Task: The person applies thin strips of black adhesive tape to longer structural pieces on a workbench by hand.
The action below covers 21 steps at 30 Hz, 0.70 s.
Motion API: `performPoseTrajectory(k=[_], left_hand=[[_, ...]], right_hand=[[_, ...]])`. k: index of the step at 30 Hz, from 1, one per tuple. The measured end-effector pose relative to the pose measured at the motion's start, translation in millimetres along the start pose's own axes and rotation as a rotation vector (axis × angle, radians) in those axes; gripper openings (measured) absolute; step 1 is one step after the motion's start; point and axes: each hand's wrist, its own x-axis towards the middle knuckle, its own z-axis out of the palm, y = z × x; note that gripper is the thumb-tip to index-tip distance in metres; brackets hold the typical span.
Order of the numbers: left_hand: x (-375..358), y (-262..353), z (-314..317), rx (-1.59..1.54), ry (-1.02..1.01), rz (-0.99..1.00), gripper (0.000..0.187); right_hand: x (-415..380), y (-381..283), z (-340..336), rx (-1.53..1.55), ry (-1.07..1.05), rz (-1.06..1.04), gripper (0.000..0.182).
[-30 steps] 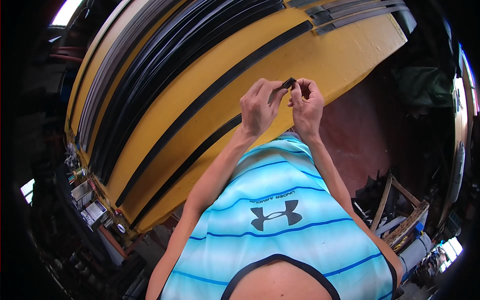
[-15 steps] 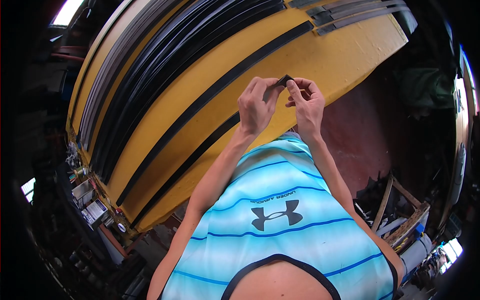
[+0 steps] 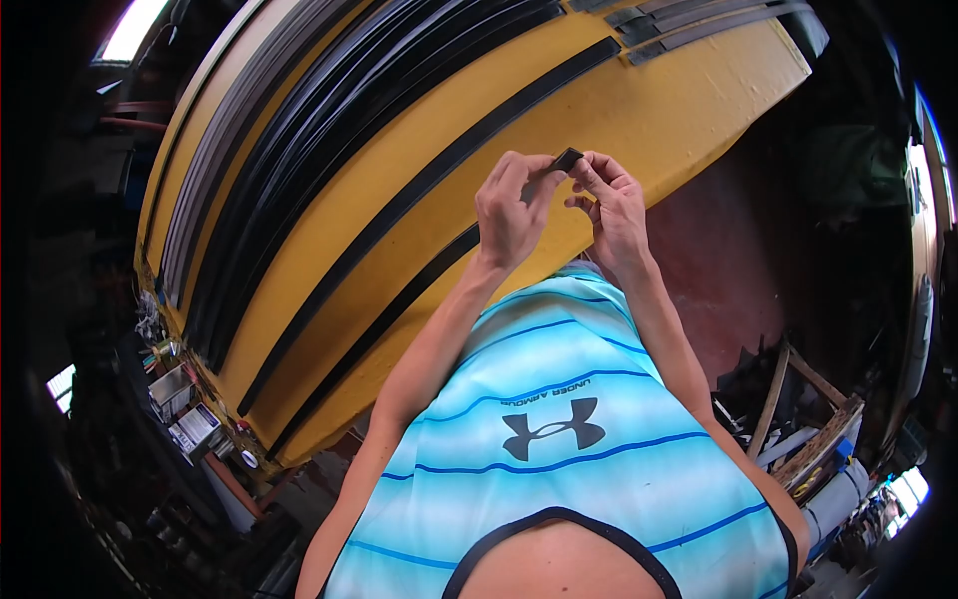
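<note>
My left hand (image 3: 511, 212) is closed on a black strip (image 3: 399, 317) near its upper end. The strip runs from under that hand down to the lower left across a yellow surface (image 3: 689, 115). My right hand (image 3: 621, 208) pinches the strip's tip between thumb and finger, its other fingers loosely curled. Just the short dark end shows between my two hands. Another black strip (image 3: 399, 208) lies alongside, a little farther off, apart from both hands.
Many black strips (image 3: 299, 130) lie bunched on the yellow surface, with grey strips (image 3: 205, 170) beyond. More grey strips (image 3: 709, 30) cross its far right end. A wooden frame (image 3: 773, 404) stands at right. Boxes (image 3: 195, 424) sit at lower left.
My right hand's fingers have shifted slightly on the strip's tip, and more of the tip shows. The view has moved a little; the left hand keeps its hold.
</note>
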Motion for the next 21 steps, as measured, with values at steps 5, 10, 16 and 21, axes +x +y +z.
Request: performPoseTrajectory(k=[5, 10, 16, 21], left_hand=[[0, -2, 1, 0.031, 0.020, -0.032, 0.014], [0, -1, 1, 0.065, 0.029, 0.002, 0.014], [0, -5, 3, 0.094, 0.024, 0.044, 0.015], [-3, -5, 3, 0.170, -0.007, 0.081, 0.015]], right_hand=[[-2, 8, 5, -0.131, 0.063, -0.112, 0.017], [-10, 3, 11, -0.326, 0.171, -0.229, 0.019], [-11, 1, 12, -0.456, 0.218, -0.260, 0.019], [-10, 1, 13, -0.438, 0.252, -0.249, 0.018]])
